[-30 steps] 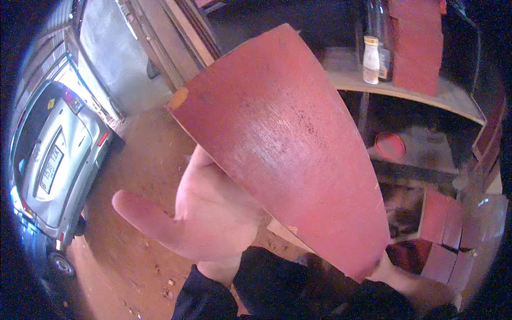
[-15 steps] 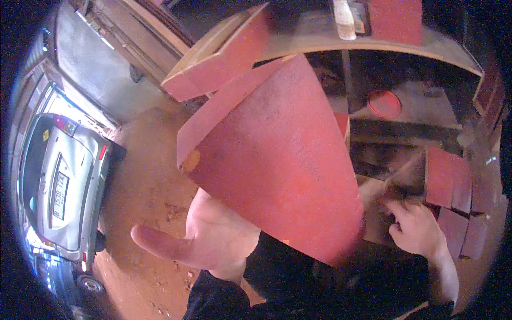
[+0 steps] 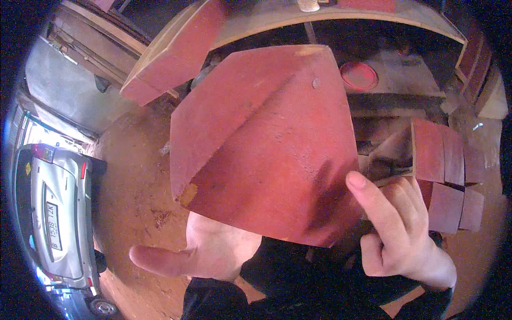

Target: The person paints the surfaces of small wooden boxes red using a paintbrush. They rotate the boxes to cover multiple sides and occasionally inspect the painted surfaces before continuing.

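A large red-painted box (image 3: pixel 266 154) with a chipped lower-left corner fills the middle of the view, tilted, two of its faces showing. My left hand (image 3: pixel 213 248) holds it up from below, palm up. The left thumb points out to the side, and the other fingers are hidden beneath the box. My right hand (image 3: pixel 397 224) is by the box's right edge with its index finger stretched out and the other fingers curled. No object shows in it. Its fingertip lies over the edge; I cannot tell whether it touches. A dark shadow falls on the red face beside it.
Another red box (image 3: pixel 170 56) rests at the left end of a curved-looking tabletop (image 3: pixel 341 13). Below it is a round red lid or dish (image 3: pixel 359 76) on a shelf. Red boxes (image 3: pixel 440 152) are stacked at right. A silver car (image 3: pixel 58 202) stands left on brown ground.
The box has turned, bringing more of its upper-left face into view. My right hand has moved left and nearer, from beside the stacked boxes to the held box's edge, its index finger now extended.
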